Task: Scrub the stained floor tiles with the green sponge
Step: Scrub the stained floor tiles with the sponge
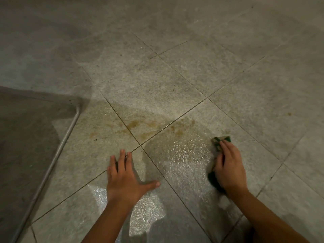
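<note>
My right hand [229,165] presses the green sponge [221,139] flat on the grey floor tiles, fingers wrapped over it; green corners show beyond my fingertips and beside my wrist. My left hand [125,178] lies flat on the floor with fingers spread, holding nothing. A brown-yellow stain [140,126] runs across the grout lines above both hands. The tile between my hands is a shiny wet patch [184,155].
A metal strip [57,151] runs diagonally along the left, edging a darker shadowed floor area [26,134]. More grey tiles [175,58] stretch away ahead and to the right.
</note>
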`<action>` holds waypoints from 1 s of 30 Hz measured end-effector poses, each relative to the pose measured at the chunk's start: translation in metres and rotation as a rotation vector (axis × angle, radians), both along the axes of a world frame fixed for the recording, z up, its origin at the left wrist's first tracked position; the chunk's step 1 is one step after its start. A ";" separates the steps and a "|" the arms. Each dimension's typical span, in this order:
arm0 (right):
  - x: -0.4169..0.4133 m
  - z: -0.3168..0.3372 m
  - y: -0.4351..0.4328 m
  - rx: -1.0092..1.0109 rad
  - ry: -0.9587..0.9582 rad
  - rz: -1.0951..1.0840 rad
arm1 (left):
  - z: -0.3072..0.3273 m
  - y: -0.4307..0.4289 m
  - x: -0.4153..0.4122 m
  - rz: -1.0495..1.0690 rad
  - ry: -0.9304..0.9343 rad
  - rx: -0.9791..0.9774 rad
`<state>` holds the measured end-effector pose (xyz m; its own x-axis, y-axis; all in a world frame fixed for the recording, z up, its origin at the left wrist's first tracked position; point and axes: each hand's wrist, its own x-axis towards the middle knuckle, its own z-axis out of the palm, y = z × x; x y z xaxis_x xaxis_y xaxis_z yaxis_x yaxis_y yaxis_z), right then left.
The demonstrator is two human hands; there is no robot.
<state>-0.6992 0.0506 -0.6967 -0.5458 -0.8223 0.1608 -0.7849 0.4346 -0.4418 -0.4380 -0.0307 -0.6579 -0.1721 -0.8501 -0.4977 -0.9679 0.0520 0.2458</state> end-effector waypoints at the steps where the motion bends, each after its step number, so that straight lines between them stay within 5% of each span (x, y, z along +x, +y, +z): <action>1: -0.007 -0.002 -0.003 -0.007 -0.014 -0.059 | 0.000 0.000 0.000 0.002 0.004 0.000; 8: -0.009 -0.006 -0.060 -0.034 -0.048 -0.144 | 0.002 0.000 -0.002 0.006 -0.010 0.002; 17: 0.014 0.000 -0.026 0.022 0.038 0.317 | 0.002 0.000 -0.002 -0.001 -0.011 -0.005; 25: 0.000 -0.005 -0.048 -0.032 -0.017 0.069 | 0.003 0.000 -0.002 -0.009 -0.020 -0.002; 30: 0.025 -0.005 -0.072 -0.017 -0.024 0.162 | 0.005 -0.008 0.011 -0.085 -0.032 -0.040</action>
